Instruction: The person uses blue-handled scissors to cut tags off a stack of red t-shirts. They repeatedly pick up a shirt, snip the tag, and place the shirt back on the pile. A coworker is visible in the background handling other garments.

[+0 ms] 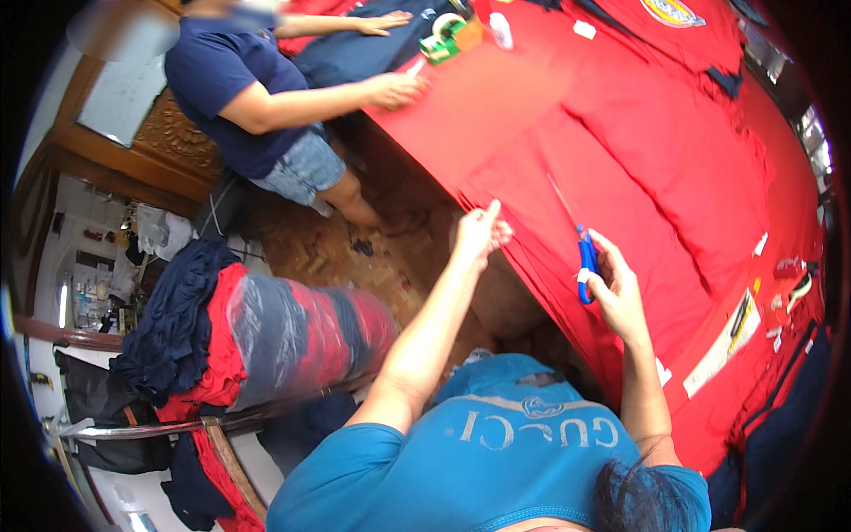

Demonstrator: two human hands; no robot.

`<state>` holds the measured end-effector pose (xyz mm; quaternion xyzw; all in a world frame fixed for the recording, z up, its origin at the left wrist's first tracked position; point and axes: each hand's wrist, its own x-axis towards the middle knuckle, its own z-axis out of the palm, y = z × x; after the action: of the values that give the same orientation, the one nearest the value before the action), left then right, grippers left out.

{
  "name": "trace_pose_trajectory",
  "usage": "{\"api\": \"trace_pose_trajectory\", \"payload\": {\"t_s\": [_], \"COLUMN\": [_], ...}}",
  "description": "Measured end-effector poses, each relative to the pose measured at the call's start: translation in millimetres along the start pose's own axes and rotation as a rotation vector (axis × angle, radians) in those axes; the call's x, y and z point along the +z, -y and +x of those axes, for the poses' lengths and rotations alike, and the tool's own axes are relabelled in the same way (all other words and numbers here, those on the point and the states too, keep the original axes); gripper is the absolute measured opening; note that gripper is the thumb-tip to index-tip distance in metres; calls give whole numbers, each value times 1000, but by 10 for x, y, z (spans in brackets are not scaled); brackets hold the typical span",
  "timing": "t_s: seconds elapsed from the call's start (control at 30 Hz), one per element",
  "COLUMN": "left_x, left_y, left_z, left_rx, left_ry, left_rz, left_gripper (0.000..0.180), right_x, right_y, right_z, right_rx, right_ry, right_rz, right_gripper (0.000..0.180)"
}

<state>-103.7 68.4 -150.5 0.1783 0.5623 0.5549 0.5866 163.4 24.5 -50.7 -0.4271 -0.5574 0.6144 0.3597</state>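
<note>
Red fabric (638, 191) lies spread in wide folds over the table in front of me. My right hand (615, 288) is closed round the blue handles of a pair of scissors (587, 266), whose thin blades point away from me over the cloth. At the table's near left edge is my left hand (479, 238), its index finger stretched out and its other fingers loosely bent. That hand is beside the creased fabric edge; whether it touches the cloth is hard to see.
Across the table's left corner a person in a dark blue shirt (222, 66) reaches over the cloth, near a green tape dispenser (441, 43) and a white bottle (501, 31). A plastic-wrapped fabric bundle (301, 332) stands left. A white strip (722, 346) lies right.
</note>
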Motion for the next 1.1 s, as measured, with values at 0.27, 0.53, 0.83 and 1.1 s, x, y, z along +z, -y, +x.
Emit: {"api": "trace_pose_trajectory", "payload": {"t_s": [0.27, 0.53, 0.83, 1.1], "left_x": [-153, -214, 67, 332], "left_y": [-541, -512, -444, -691], "left_z": [159, 312, 122, -361], "left_rx": [617, 226, 158, 241], "left_ry": [-460, 94, 75, 124], "left_rz": [1128, -291, -329, -245], "left_gripper": [44, 19, 19, 22], "right_x": [305, 344, 133, 219], "right_y": [-710, -781, -460, -187], "right_z": [648, 630, 456, 585], "right_rx": [-346, -316, -307, -274], "right_ry": [-157, -55, 107, 119], "right_rz": [-410, -238, -464, -690], "right_gripper": [51, 54, 54, 56]}}
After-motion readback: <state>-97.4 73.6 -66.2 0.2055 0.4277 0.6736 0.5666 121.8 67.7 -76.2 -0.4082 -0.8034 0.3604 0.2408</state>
